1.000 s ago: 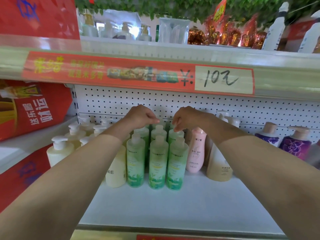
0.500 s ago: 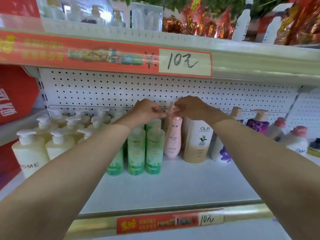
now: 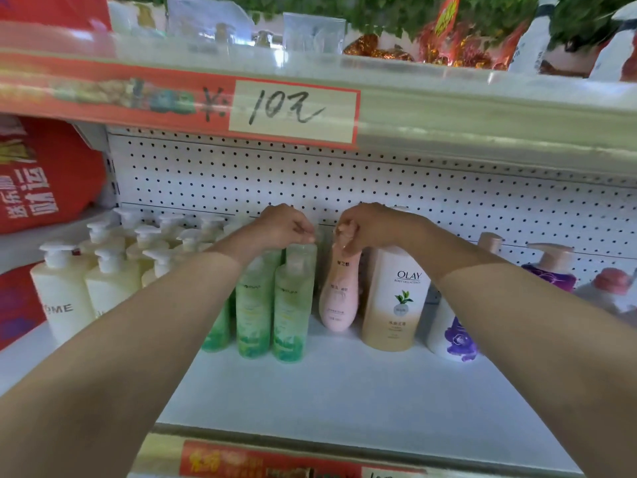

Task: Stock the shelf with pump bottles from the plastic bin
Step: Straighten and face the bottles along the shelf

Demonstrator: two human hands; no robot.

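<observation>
The person stood at the white metal shelf (image 3: 344,391) with both arms extended. The left hand (image 3: 286,225) was closed, its grip clamped on the pump top of a translucent green plastic bottle (image 3: 293,305) at the right end of the green group. The right hand (image 3: 372,225) was closed, its grip clamped on the pump head of a slim pink plastic bottle (image 3: 339,298) standing just beside it. Both bottles stood upright on the shelf, near the white perforated back panel (image 3: 379,181).

Judged procedure: hold each bottle by the neck, keep it vertical, and turn the label to the front. Slide rather than lift, so neighbours do not topple. Close the gap between the green and pink bottles.

Count, visible units: three green bottles in the front row, with more behind, number not determinable; one pink bottle; one beige bottle lettered OLAY (image 3: 396,298); roughly ten cream-white pump bottles (image 3: 62,291) at left. The plastic bin was not in view.
</observation>
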